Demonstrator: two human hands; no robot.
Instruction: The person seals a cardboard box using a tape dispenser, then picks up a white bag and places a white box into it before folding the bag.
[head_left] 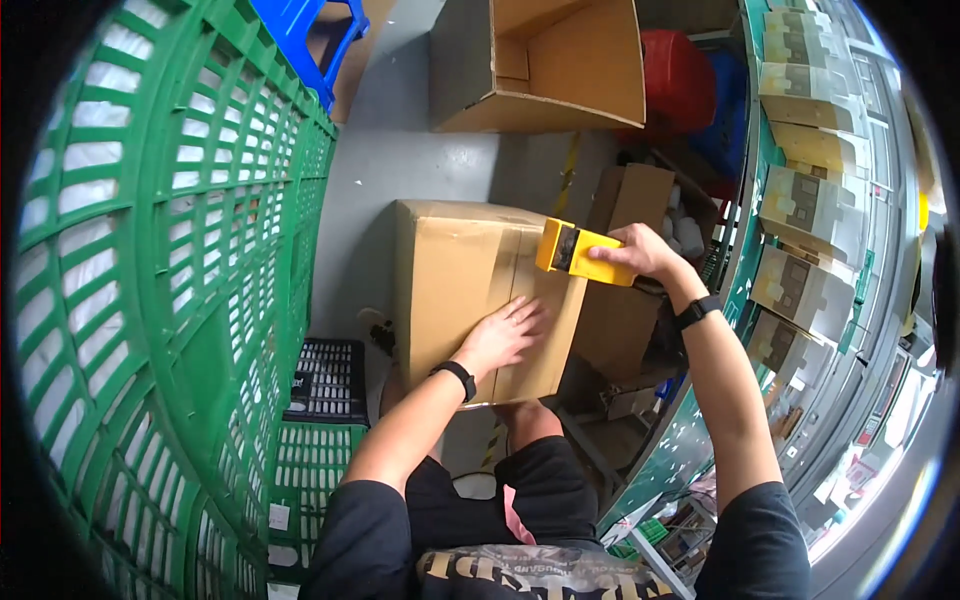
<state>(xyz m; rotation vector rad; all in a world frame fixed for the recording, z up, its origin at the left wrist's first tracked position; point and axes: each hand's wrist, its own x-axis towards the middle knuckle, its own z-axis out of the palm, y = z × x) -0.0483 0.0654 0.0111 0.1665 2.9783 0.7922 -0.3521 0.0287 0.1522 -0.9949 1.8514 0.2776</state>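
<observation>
Pressing flat on a brown cardboard box (470, 290), left hand (505, 332) open, right hand (640, 250) gripping yellow tape dispenser (580, 252) at its far edge

The left hand (503, 333) lies flat, fingers spread, palm down; the right hand (640, 252), farther right, is closed in a grip, wrist bent.

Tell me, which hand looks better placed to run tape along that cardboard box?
The right hand, probably. It already grips the yellow tape dispenser at the far end of the closed cardboard box. The left hand lies flat on the box top, seemingly steadying it.
</observation>
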